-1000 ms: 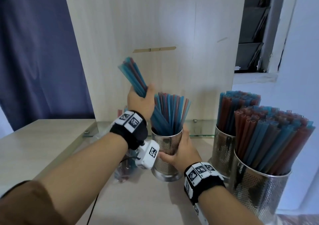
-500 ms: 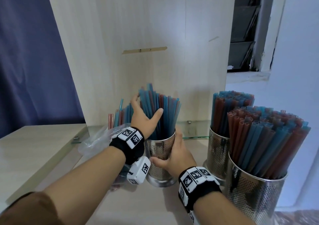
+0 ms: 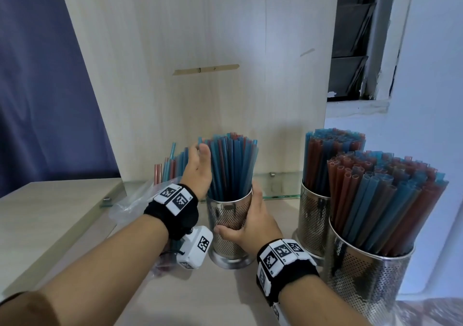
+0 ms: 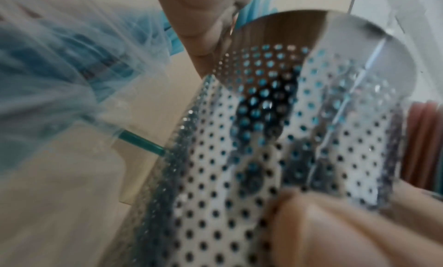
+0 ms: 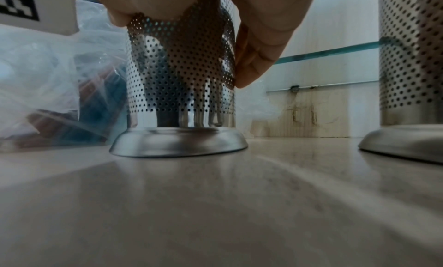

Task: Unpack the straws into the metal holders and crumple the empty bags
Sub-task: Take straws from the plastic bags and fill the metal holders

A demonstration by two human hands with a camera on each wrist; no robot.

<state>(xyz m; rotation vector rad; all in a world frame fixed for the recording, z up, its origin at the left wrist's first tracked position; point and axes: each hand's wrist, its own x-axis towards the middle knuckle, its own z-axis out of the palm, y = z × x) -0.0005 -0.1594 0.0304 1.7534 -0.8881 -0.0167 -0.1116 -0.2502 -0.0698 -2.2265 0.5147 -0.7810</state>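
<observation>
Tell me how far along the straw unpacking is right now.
Well along. Two metal holders on the right look packed with straws. The middle holder is partly filled; the right hand grips it while the left hand rests against its straws. Left to do: the clear plastic bag beside it holds more straws, and it isn't crumpled yet.

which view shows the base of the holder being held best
The right wrist view: the holder's flared base sits flat on the counter, fully visible. The head view shows only its front edge below the right hand. The left wrist view shows the perforated wall only.
</observation>
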